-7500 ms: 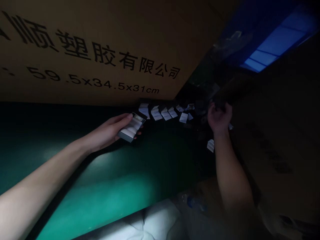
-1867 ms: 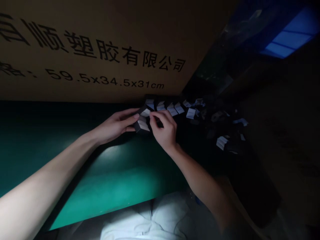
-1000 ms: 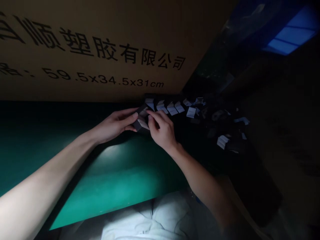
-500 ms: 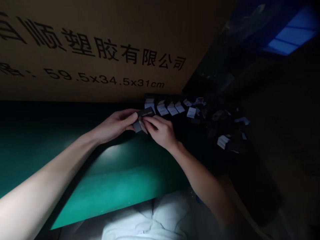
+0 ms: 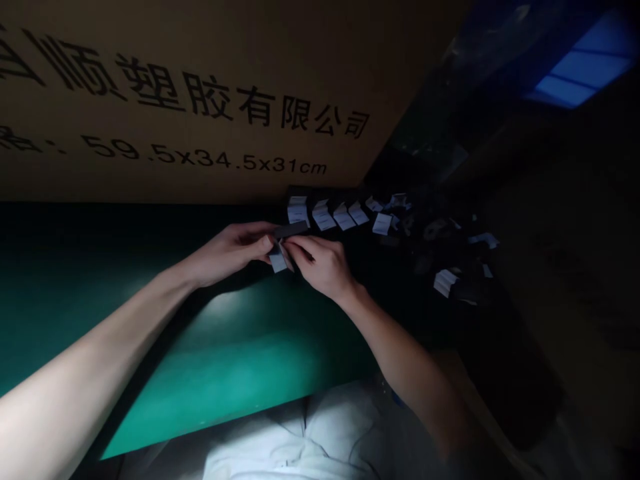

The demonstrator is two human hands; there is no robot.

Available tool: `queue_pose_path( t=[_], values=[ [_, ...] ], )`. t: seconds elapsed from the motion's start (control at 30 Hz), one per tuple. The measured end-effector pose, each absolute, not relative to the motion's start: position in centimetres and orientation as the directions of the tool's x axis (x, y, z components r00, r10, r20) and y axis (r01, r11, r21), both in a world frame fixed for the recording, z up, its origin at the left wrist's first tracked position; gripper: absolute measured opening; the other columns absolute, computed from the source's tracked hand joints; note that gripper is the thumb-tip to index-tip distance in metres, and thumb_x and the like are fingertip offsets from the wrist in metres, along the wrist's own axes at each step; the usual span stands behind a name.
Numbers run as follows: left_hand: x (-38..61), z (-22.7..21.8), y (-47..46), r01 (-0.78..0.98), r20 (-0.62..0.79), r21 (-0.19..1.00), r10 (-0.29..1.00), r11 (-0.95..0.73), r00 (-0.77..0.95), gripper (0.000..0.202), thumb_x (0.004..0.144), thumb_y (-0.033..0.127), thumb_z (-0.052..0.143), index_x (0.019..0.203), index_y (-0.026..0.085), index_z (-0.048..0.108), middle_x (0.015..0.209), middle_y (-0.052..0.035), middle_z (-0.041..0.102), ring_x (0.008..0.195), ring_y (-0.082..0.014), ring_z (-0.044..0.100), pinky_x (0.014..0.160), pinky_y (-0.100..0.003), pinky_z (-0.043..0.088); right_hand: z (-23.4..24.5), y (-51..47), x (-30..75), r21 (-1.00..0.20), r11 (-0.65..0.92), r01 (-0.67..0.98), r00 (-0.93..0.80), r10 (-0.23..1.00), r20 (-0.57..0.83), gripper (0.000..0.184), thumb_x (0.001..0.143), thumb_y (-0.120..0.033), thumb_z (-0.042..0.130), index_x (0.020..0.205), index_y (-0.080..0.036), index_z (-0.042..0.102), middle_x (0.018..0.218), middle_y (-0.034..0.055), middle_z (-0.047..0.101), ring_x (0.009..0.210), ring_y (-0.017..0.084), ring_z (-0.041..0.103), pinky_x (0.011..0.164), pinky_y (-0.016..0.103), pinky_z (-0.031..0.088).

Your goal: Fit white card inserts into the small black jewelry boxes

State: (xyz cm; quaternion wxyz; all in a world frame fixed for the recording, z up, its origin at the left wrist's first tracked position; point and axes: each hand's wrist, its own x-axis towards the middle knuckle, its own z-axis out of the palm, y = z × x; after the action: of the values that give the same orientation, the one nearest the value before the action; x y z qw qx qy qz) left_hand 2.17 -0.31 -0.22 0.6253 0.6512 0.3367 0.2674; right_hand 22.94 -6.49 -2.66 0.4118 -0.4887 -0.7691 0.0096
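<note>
A small dark box with a pale folded paper showing at its lower edge sits between both my hands, above the green table top. My left hand grips its left side with closed fingers. My right hand pinches its right end, fingers pressed together. Just behind the hands a row of small white folded papers lies on dark boxes.
A large brown carton with black printed characters stands along the table's far edge. More white folded papers and dark pieces lie scattered to the right in deep shadow. A blue-lit panel glows at top right. My pale clothing shows below.
Earlier my right hand reached far right while the left held the open box. It then came back to the box. The white inside has since gone from view and the box looks closed up.
</note>
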Motion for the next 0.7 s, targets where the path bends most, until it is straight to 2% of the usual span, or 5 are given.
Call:
queue_pose_path(
  t=[0.17,0.4,0.53,0.7],
  values=[
    [2.37,0.38,-0.39,0.123,-0.058,0.992,0.775,-0.025,0.629,0.072,0.073,0.076,0.078,0.116,0.018,0.081,0.103,-0.0128,0.08,0.098,-0.0295,0.075,0.081,-0.032,0.065,-2.84,-6.57,22.91,-0.441,0.531,0.724,-0.178,0.761,0.624,0.022,0.103,-0.024,0.057,0.097,-0.019,0.078,0.09,0.0038,0.081,0.07,0.011,0.074,0.068,0.02,0.057],
    [2.31,0.14,-0.42,0.125,-0.066,0.992,0.772,-0.017,0.632,0.074,0.074,0.077,0.077,0.118,0.018,0.081,0.097,-0.0128,0.08,0.1,-0.0308,0.076,0.084,-0.035,0.065,-3.32,-6.39,22.79,-0.47,0.512,0.719,-0.147,0.773,0.618,0.018,0.099,-0.024,0.059,0.095,-0.019,0.076,0.077,0.0006,0.076,0.06,0.009,0.067,0.06,0.019,0.052],
    [2.26,-0.2,-0.37,0.097,-0.098,0.994,0.782,0.048,0.615,0.065,0.078,0.069,0.079,0.12,0.019,0.081,0.098,-0.0126,0.081,0.101,-0.0306,0.076,0.085,-0.034,0.066,-3.16,-6.35,22.81,-0.477,0.524,0.705,-0.154,0.77,0.619,0.017,0.099,-0.026,0.059,0.093,-0.019,0.074,0.075,0.0,0.075,0.061,0.009,0.067,0.059,0.019,0.052],
    [2.73,-0.29,-0.41,0.005,-0.144,0.985,0.811,0.171,0.567,0.056,0.079,0.058,0.085,0.118,0.019,0.081,0.109,-0.0132,0.081,0.101,-0.0284,0.077,0.09,-0.033,0.065,-2.58,-6.54,22.95,-0.468,0.544,0.697,-0.183,0.766,0.617,0.016,0.099,-0.028,0.059,0.093,-0.021,0.072,0.073,-0.0025,0.073,0.06,0.008,0.067,0.06,0.018,0.053]
  ],
)
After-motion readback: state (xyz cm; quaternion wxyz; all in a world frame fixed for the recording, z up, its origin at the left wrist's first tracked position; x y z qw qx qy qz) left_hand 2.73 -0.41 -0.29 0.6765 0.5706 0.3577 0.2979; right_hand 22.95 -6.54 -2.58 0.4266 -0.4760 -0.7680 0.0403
